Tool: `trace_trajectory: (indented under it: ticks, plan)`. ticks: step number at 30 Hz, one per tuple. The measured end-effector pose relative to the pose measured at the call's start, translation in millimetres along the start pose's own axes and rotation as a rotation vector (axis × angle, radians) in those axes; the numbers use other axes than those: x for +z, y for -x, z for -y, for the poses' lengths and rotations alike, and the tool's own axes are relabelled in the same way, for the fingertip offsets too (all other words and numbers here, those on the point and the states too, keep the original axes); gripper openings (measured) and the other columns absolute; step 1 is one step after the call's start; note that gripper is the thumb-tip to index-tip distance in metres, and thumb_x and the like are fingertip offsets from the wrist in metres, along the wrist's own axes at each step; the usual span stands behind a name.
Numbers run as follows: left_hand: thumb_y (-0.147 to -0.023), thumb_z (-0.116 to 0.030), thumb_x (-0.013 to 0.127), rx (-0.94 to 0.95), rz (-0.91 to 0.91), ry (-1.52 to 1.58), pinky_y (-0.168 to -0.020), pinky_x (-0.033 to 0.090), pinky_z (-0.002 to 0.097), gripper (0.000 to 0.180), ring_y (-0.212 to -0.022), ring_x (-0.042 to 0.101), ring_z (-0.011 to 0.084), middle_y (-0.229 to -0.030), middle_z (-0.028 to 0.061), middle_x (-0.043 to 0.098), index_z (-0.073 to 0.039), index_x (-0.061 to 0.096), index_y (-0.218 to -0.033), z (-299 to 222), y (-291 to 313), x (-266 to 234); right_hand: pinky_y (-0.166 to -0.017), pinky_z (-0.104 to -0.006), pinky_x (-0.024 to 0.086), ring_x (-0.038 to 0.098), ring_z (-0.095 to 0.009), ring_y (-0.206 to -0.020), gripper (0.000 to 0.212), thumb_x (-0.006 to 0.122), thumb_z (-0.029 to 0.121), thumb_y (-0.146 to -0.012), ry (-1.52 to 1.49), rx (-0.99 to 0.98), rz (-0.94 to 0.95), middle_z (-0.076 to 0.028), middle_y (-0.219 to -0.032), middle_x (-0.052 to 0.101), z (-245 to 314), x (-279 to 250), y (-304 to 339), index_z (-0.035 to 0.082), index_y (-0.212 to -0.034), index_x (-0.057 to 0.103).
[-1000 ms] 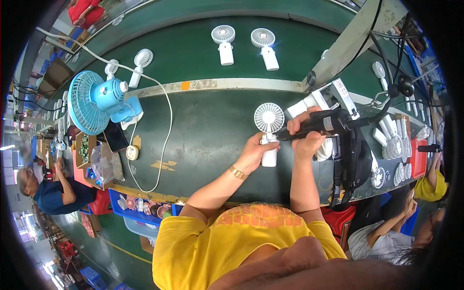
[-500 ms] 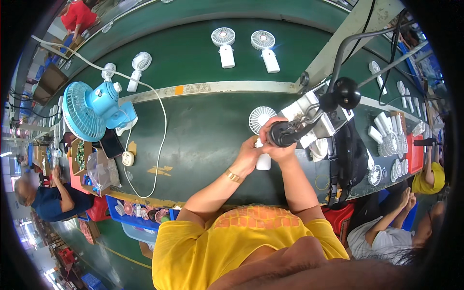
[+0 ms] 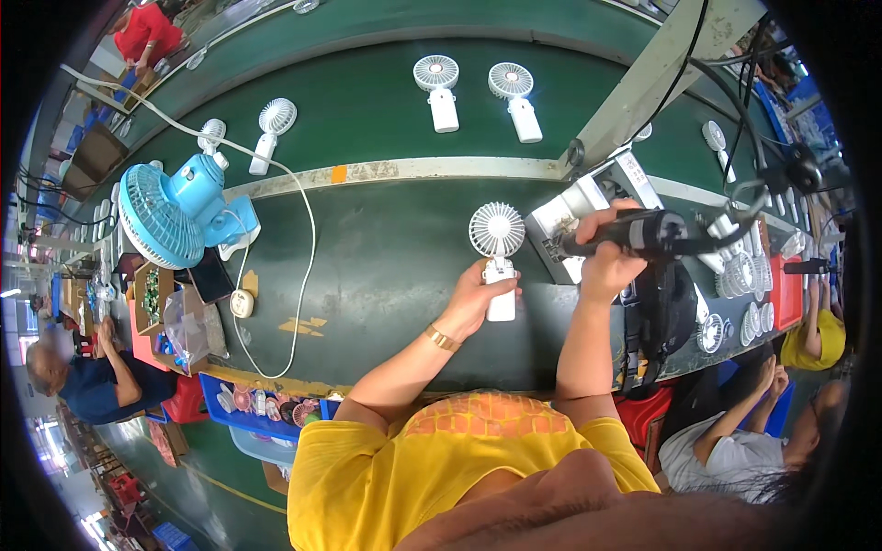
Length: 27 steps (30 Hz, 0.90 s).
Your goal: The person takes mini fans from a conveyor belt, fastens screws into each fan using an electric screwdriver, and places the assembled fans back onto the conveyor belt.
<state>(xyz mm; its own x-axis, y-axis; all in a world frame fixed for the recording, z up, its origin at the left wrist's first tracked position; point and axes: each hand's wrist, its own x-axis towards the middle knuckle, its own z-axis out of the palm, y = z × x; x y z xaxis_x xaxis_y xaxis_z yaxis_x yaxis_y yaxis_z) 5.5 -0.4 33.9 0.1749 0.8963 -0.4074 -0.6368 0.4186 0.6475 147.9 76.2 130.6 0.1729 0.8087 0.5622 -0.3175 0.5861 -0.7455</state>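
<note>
A: Left hand (image 3: 478, 298), what's it doing?
B: It's wrapping around the white handle of a small handheld fan (image 3: 498, 257), fingers curled on it. The fan is lying flat on the dark green table (image 3: 367, 266), round grille pointing away from the person, straight ahead of the chest.
A: Right hand (image 3: 606, 253)?
B: It's gripping a black electric screwdriver (image 3: 634, 234), fist fully closed on the body. The tool is lying about level, tip pointing left, sitting just right of the fan's grille. Can't tell if the tip is touching anything.
A: Cable?
B: A black cord is running up from the screwdriver's back end toward the top right.
A: Around them?
B: A white tray (image 3: 588, 207) is sitting just beyond the screwdriver. Two more white fans (image 3: 478, 92) are lying on the green belt further off. A blue desk fan (image 3: 179, 207) is standing at far left, a white cable (image 3: 308, 230) looping past it. Round white grilles (image 3: 740, 275) are stacking up at right, near another person in yellow (image 3: 818, 335).
</note>
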Motion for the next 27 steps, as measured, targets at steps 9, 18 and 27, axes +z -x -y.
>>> trace_trajectory:
  ticks: [9, 18, 27]
  plan:
    - [-0.078, 0.004, 0.06, -0.041, 0.098, -0.056, -0.07, 0.054, 0.0329, 0.043, -0.08, 0.063, 0.0227, -0.1, 0.0142, 0.059, -0.004, 0.039, -0.114, 4, 9, 1, -0.052, -0.0215, 0.037, 0.049, -0.012, -0.055, 0.058, 0.072, 0.035, -0.074, 0.021, 0.128, 0.023, -0.006, -0.064, 0.053, -5, 9, 7, -0.002, -0.107, 0.043]
    - [-0.075, 0.0, 0.065, 0.023, 0.035, -0.11, -0.066, 0.05, 0.0271, 0.034, -0.075, 0.06, 0.0145, -0.091, 0.0077, 0.059, 0.003, 0.049, -0.105, 13, 8, 5, -0.049, -0.0274, 0.041, 0.049, -0.014, -0.053, 0.079, 0.069, 0.058, -0.066, -0.185, 0.249, 0.012, -0.006, -0.063, 0.05, -15, 35, 42, -0.001, -0.109, 0.038]
    - [-0.075, -0.001, 0.064, 0.033, 0.004, -0.224, -0.067, 0.048, 0.0271, 0.031, -0.075, 0.06, 0.0134, -0.09, 0.007, 0.06, 0.003, 0.052, -0.104, 10, 12, 10, -0.05, -0.0294, 0.04, 0.047, -0.016, -0.056, 0.078, 0.072, 0.057, -0.063, -0.2, 0.309, 0.0, -0.005, -0.066, 0.048, -27, 34, 49, 0.004, -0.11, 0.04]
